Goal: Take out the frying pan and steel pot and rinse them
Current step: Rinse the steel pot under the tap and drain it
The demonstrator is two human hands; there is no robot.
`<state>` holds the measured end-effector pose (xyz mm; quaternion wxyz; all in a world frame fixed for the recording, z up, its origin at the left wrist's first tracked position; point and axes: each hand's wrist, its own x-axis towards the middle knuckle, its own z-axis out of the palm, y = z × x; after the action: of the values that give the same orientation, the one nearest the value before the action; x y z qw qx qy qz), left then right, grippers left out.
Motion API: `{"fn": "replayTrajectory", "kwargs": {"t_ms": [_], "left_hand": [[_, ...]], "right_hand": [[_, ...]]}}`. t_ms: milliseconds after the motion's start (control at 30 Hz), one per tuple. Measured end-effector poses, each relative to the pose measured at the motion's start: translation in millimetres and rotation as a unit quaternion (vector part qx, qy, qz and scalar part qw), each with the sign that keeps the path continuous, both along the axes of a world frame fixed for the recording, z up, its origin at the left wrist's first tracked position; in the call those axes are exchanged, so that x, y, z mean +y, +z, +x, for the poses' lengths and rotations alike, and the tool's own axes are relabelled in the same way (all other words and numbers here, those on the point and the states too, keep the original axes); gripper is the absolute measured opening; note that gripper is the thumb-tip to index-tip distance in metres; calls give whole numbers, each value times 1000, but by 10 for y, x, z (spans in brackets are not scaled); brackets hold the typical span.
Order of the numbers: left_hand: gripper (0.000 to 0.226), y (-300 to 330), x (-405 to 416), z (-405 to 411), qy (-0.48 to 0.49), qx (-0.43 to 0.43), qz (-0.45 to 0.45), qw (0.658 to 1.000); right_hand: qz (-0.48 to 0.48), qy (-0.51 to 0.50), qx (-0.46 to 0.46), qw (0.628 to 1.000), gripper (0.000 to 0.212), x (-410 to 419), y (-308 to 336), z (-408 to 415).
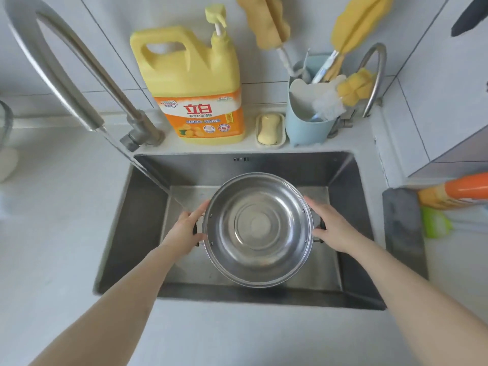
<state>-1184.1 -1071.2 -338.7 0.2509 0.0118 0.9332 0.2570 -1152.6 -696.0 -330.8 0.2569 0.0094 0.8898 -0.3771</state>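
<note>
A round steel pot (257, 229) hangs over the middle of the steel sink (351, 196), its shiny inside facing up and holding nothing. My left hand (186, 229) grips the dark handle on the pot's left side. My right hand (331, 227) grips the handle on its right side. Water runs from the curved faucet (71, 75) in a stream (150, 170) that slants down into the sink just left of the pot. No frying pan is in view.
Behind the sink stand a yellow detergent jug (195, 88), a soap dish (270, 127) and a blue holder with brushes (310, 112). A dark mat (402, 228), an orange bottle (454, 191) and a green item (434, 223) lie right of the sink. White counter surrounds it.
</note>
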Motion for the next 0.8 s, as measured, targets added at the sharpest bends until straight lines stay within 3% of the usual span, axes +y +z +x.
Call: {"fn": "replayTrajectory", "kwargs": {"t_ms": [300, 600, 733, 800], "left_hand": [[90, -697, 172, -128, 17, -86, -11, 996], [82, -846, 210, -211, 14, -103, -25, 994], [67, -745, 215, -87, 22, -80, -22, 996], [53, -632, 161, 6, 78, -65, -12, 995]], "right_hand": [[21, -42, -71, 996, 83, 77, -623, -96], [14, -53, -55, 997, 82, 82, -871, -95], [13, -53, -50, 997, 79, 95, -912, -97], [3, -55, -44, 998, 78, 99, -908, -90]]}}
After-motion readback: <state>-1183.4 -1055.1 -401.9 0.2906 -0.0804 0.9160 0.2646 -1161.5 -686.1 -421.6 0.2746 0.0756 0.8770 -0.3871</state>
